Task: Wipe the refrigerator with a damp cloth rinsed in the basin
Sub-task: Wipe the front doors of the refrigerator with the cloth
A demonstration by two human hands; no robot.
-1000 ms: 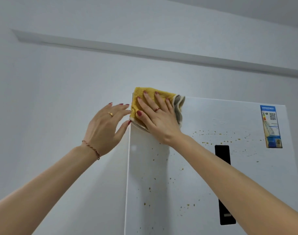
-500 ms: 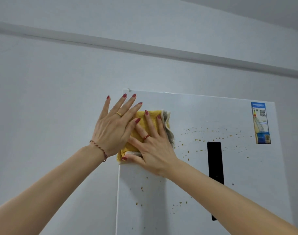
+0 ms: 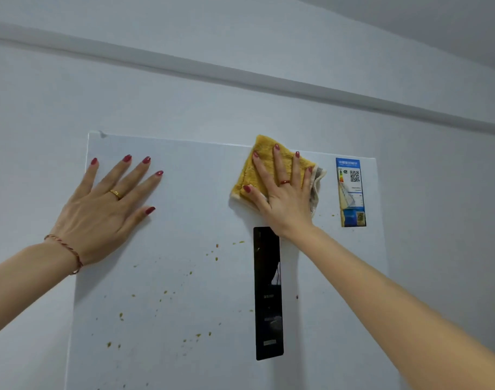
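The white refrigerator (image 3: 201,192) fills the middle of the head view, its door speckled with small yellow-brown spots (image 3: 184,277) in the lower half. My right hand (image 3: 282,192) presses a folded yellow cloth (image 3: 257,170) flat against the door near its top edge, just left of the energy label. My left hand (image 3: 105,209) lies flat with fingers spread on the door's upper left corner and holds nothing. The basin is out of view.
A black vertical display panel (image 3: 268,294) runs down the door below my right wrist. A blue energy label (image 3: 351,192) is stuck at the top right. Behind the refrigerator is a white wall with a ledge (image 3: 240,77) across it.
My right hand has slid the cloth from the door's upper left to the upper right. My left hand has come off the cloth and now rests flat at the left corner.
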